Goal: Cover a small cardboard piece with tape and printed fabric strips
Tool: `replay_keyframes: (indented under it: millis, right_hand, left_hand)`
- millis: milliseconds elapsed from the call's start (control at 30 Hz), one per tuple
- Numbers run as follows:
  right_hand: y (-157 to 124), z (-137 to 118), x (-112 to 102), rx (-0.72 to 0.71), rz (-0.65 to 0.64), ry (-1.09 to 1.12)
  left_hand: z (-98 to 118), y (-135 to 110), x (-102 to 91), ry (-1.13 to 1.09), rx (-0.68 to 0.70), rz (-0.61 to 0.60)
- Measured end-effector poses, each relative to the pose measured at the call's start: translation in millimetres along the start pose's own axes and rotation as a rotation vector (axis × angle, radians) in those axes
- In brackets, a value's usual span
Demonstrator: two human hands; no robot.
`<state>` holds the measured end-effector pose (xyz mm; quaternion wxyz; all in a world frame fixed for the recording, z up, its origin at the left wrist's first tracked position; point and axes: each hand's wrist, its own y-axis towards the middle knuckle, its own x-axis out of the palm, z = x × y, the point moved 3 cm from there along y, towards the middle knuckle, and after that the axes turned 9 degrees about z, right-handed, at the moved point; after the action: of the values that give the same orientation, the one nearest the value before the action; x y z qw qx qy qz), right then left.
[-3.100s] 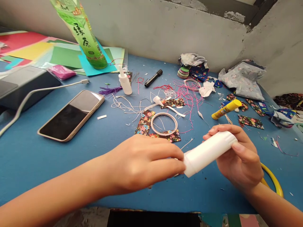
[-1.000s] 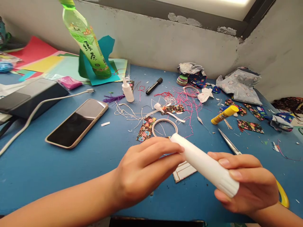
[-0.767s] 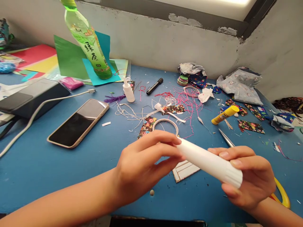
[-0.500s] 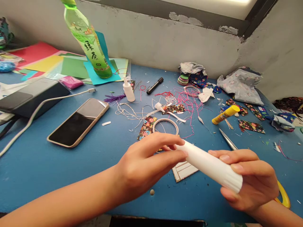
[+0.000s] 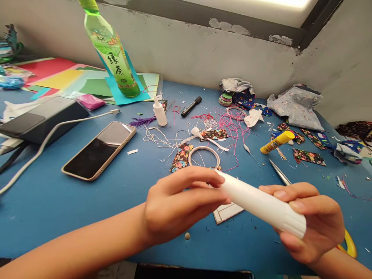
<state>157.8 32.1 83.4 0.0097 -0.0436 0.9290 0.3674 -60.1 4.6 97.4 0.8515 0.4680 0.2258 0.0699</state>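
A white glue stick tube (image 5: 261, 207) is held above the blue table (image 5: 87, 197), slanting down to the right. My right hand (image 5: 310, 223) is wrapped round its lower right end. My left hand (image 5: 180, 203) pinches the tube's upper left end with fingers and thumb. Under the tube lies a small white card piece (image 5: 228, 212). Just beyond my left hand lie a white ring (image 5: 204, 156) and floral fabric scraps (image 5: 180, 157).
A phone (image 5: 99, 150) lies left of centre, a black box (image 5: 40, 118) with a white cable (image 5: 43, 141) beyond it. A green bottle (image 5: 112, 50) stands on coloured paper. Yellow glue stick (image 5: 276, 142), scissors (image 5: 345, 240), black marker (image 5: 191, 106), white dropper bottle (image 5: 159, 111), pink threads and fabric heaps fill the right.
Three seconds ago the tube slanted the other way, its right end higher. In the last second both hands and the tube have barely shifted; the view drifted slightly.
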Motion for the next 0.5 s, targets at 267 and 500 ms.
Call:
replay_keyframes:
  millis: [267, 500]
  right_hand:
    - [7, -1, 10, -0.141, -0.096, 0.091]
    - [7, 3, 9, -0.135, -0.13, 0.049]
  left_hand:
    - [-11, -2, 8.4, -0.049, -0.024, -0.092]
    - [-12, -8, 15.0, 0.193, 0.108, -0.195]
